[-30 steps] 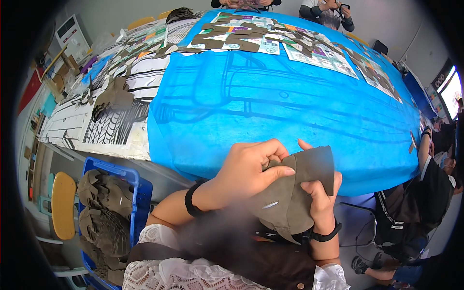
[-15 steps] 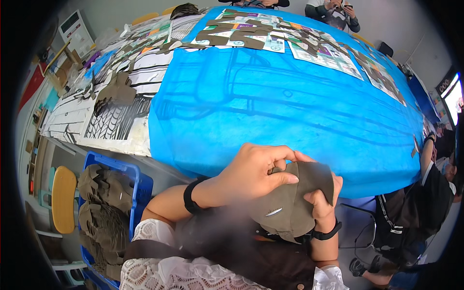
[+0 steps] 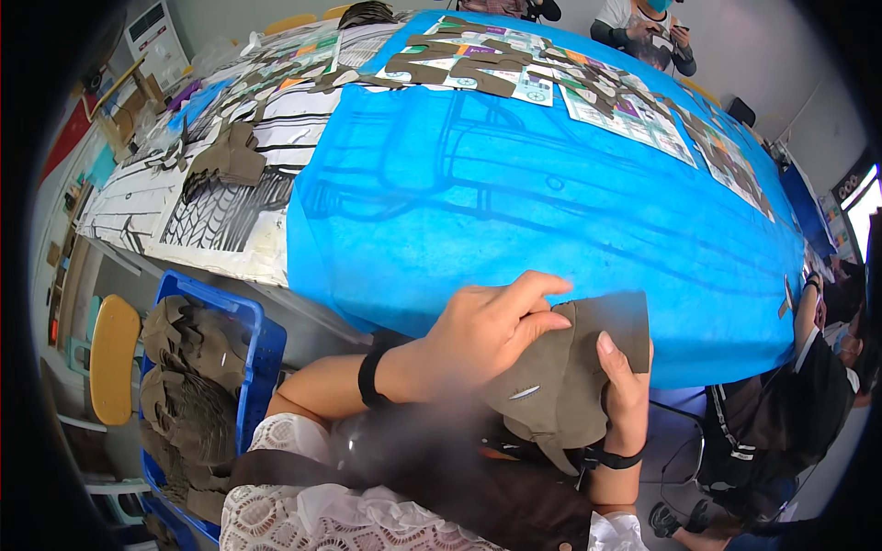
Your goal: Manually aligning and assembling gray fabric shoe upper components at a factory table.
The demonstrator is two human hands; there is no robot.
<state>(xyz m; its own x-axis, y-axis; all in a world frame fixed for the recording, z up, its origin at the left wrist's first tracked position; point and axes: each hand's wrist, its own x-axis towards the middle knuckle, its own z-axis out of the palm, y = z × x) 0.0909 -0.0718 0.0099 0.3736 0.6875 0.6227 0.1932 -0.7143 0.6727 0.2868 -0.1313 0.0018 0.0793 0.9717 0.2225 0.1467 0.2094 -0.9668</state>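
Note:
An olive-brown cut fabric piece (image 3: 551, 381), with a small pale slit in it, is held up in front of my body. My right hand (image 3: 628, 386) grips its right side, thumb lying on the near face and the other fingers behind, mostly hidden. At the upper left edge of the cloth is my left hand (image 3: 496, 326). Its thumb tip lies close to the cloth, the index finger stretches above with a gap between them, and the other fingers curl in. Whether the left thumb touches the fabric I cannot tell.
A blue sheet (image 3: 441, 239) covers much of the table, with printed sheets and brown cut pieces (image 3: 487, 78) at its far side. More brown pieces (image 3: 230, 156) lie left. A blue crate (image 3: 262, 349) of brown fabric stands lower left, a person (image 3: 781, 422) right.
My left thumb and index finger have parted from their bent pose at the cloth's top edge. The fabric's upper part now stands flatter and more upright, and my right thumb points up.

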